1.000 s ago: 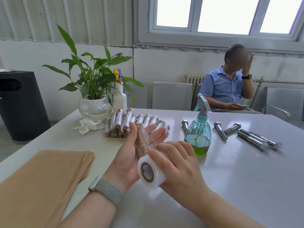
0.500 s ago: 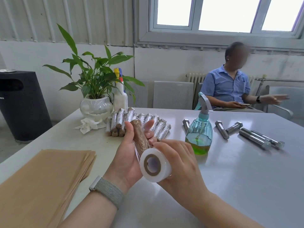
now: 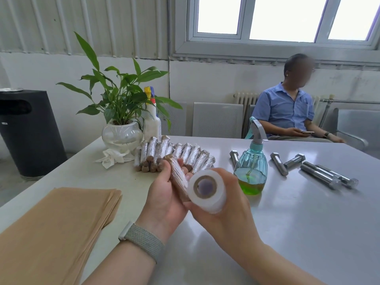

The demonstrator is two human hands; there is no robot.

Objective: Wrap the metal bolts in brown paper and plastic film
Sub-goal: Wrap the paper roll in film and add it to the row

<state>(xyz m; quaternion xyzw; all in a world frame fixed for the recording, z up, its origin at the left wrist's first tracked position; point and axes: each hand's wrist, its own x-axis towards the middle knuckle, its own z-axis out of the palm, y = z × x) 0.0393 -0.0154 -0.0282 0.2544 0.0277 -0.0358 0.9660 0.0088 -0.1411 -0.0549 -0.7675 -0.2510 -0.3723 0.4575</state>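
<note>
1. Left hand (image 3: 164, 194): grips a brown-paper-wrapped bolt partly covered in clear film (image 3: 178, 176), held just in front of the teal plastic spray bottle with green liquid (image 3: 251, 169).
2. Right hand (image 3: 228, 200): fingers curled round a white roll of plastic film on a brown core (image 3: 206, 190), touching the wrapped bolt's near end.
3. Row of finished film-wrapped bolts (image 3: 174, 154): lying left of the spray bottle.
4. Bare steel hex bolts (image 3: 320, 173): lying right of the bottle.
5. Stack of brown paper sheets (image 3: 55, 229): lying well left of the bottle, nearer the viewer.
6. Grey tabletop (image 3: 287, 223): carries all items.
</note>
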